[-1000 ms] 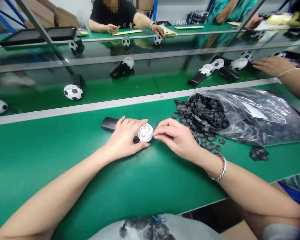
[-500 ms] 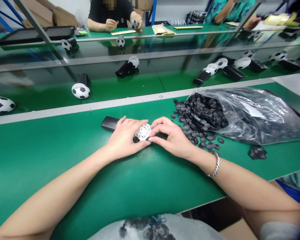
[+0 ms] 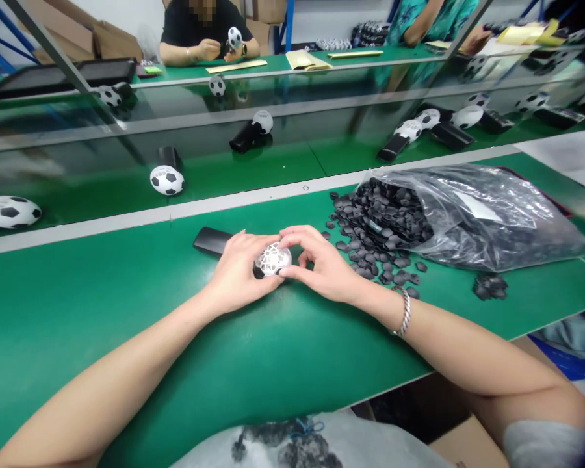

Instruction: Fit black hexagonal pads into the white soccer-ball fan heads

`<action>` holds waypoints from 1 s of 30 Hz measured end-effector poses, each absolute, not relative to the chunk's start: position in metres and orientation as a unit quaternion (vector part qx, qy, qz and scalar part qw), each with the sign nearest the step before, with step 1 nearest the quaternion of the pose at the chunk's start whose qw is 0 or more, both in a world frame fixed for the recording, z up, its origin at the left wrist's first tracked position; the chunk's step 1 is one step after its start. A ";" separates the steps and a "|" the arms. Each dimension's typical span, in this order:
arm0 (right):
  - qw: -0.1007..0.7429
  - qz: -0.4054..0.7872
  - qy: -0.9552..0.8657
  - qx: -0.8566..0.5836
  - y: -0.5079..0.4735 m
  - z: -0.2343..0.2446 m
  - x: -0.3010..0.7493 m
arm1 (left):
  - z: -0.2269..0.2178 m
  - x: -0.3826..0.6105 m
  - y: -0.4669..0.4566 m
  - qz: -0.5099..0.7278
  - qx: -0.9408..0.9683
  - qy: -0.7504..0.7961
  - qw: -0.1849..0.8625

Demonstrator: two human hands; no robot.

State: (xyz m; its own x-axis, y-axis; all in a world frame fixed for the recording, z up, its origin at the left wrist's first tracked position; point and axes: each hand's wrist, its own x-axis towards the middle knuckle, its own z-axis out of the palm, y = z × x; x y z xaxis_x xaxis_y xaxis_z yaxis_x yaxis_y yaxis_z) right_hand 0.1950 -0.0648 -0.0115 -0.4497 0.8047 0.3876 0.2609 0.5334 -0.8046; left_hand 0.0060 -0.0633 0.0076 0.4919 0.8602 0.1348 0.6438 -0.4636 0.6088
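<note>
Left hand (image 3: 238,273) closed over the black handle (image 3: 209,242); right hand (image 3: 324,266) pinching the white lattice ball (image 3: 273,259). Light, probably brittle plastic; I'd hold by the handle.

Bright even overhead light, soft shadows, glare on plastic bag (image 3: 472,214), wide-angle bending at edges, blurred far background.

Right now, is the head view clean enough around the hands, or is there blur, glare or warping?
Head view: the left hand, right hand and ball are sharp and evenly lit, with soft shadows beneath. The bag throws white glare that hides some pieces inside. The glossy belt behind carries reflections. The rail bows from lens distortion, and the far corners smear.
</note>
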 end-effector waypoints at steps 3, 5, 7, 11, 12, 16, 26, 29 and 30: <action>0.384 0.153 -0.867 -0.279 -0.065 -0.011 0.197 | 0.004 0.002 -0.061 0.205 0.834 0.447 0.251; 0.372 0.067 -0.893 -0.244 -0.065 -0.010 0.199 | 0.003 0.001 -0.060 0.198 0.839 0.441 0.250; 0.363 0.029 -0.907 -0.212 -0.065 -0.009 0.199 | 0.003 0.000 -0.059 0.194 0.844 0.437 0.244; 0.366 0.117 -0.898 -0.216 -0.068 -0.007 0.200 | 0.004 0.000 -0.060 0.193 0.848 0.434 0.237; 0.370 0.151 -0.887 -0.231 -0.069 -0.007 0.200 | 0.004 0.000 -0.060 0.193 0.848 0.433 0.238; 0.379 0.228 -0.851 -0.283 -0.073 -0.001 0.201 | 0.004 0.001 -0.060 0.191 0.847 0.433 0.241; 0.375 0.330 -0.788 -0.359 -0.076 -0.002 0.197 | 0.006 0.002 -0.060 0.197 0.842 0.435 0.252; 0.385 0.334 -0.783 -0.356 -0.075 -0.004 0.195 | 0.008 0.002 -0.061 0.193 0.841 0.437 0.254; 0.390 0.337 -0.777 -0.361 -0.075 -0.004 0.195 | 0.008 0.002 -0.061 0.191 0.841 0.438 0.253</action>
